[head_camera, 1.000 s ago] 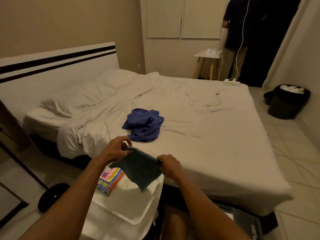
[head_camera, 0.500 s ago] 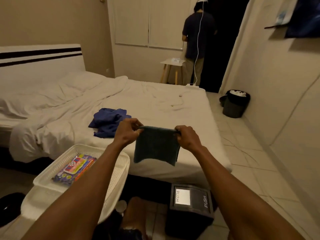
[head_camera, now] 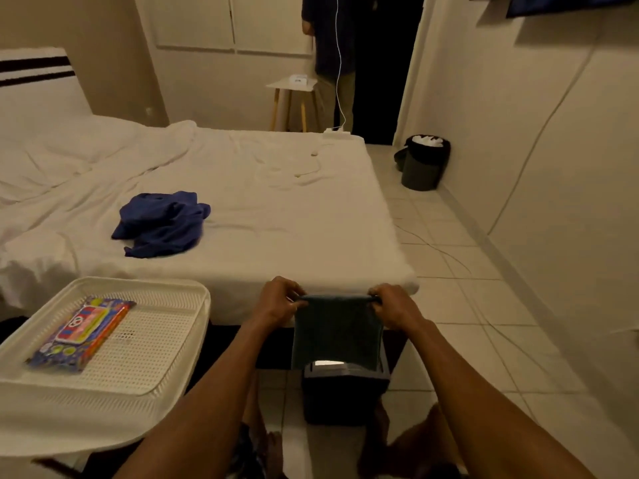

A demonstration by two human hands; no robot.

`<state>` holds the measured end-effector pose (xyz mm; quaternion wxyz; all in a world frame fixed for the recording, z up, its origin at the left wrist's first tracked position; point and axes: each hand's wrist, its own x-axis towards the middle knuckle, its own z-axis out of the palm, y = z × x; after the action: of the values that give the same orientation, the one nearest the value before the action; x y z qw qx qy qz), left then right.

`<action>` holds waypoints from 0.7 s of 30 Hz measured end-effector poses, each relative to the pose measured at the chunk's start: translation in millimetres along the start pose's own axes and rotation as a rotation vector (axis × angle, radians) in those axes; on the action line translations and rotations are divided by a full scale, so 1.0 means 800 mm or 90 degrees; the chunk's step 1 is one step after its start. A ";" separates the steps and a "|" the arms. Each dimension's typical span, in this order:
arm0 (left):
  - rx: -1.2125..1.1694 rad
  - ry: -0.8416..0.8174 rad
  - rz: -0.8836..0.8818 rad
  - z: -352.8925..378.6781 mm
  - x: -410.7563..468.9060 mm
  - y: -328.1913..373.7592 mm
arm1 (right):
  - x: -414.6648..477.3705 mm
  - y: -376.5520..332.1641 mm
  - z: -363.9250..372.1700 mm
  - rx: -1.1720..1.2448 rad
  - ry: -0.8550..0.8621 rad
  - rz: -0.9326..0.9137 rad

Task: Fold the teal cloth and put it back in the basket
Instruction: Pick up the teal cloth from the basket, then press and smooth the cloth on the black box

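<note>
A dim bedroom with pale walls and a tiled floor holds a bed (head_camera: 276,202) covered in a rumpled white sheet, and everything else sits around that bed. On top of the bed, toward its left half, lies a crumpled blue garment (head_camera: 162,223). In front of the bed's near edge, at its right corner, the teal cloth (head_camera: 337,333) hangs in the air as a doubled rectangle, its top edge level and taut. The left hand (head_camera: 278,302) pinches the cloth's upper left corner between thumb and fingers, and the right hand (head_camera: 392,304) pinches the upper right corner the same way. Below the cloth, on the floor beside the bed, stands a dark bin (head_camera: 344,392) whose lid the cloth partly covers. Left of the bed's near edge sits the white perforated basket (head_camera: 155,357), holding a colourful packet (head_camera: 81,331) against its left side, well apart from the cloth.
</note>
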<state>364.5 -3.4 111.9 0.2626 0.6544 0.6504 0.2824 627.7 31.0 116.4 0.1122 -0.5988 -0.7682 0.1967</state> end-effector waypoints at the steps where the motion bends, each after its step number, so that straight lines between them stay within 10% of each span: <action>1: -0.002 -0.016 -0.011 0.011 -0.001 -0.005 | -0.001 0.008 0.008 0.004 -0.019 0.001; 12: 0.012 -0.177 -0.081 0.081 0.008 -0.072 | 0.017 0.065 0.059 -0.024 -0.197 0.044; 21: -0.030 -0.103 -0.142 0.153 0.071 -0.123 | 0.078 0.104 0.118 -0.041 -0.186 0.092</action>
<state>381.7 58.0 -42.3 0.3595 0.5923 0.6889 0.2130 645.8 92.4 -8.3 -0.0340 -0.6207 -0.7374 0.2643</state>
